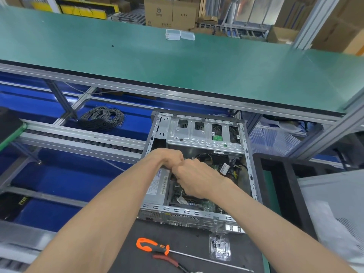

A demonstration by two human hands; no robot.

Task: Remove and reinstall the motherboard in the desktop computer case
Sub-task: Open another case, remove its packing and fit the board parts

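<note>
Hands [184, 172], perhaps on cables, inside case [199, 172]

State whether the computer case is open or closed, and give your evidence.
Open. The computer case has no side panel on: its drive cage, cables and motherboard are exposed, and both hands reach inside.

A dark work mat [189, 245] carries the open computer case [199, 168] at twelve o'clock, an orange-handled screwdriver [155, 246] at six, perhaps a clear plastic piece [220, 249] toward four.
</note>
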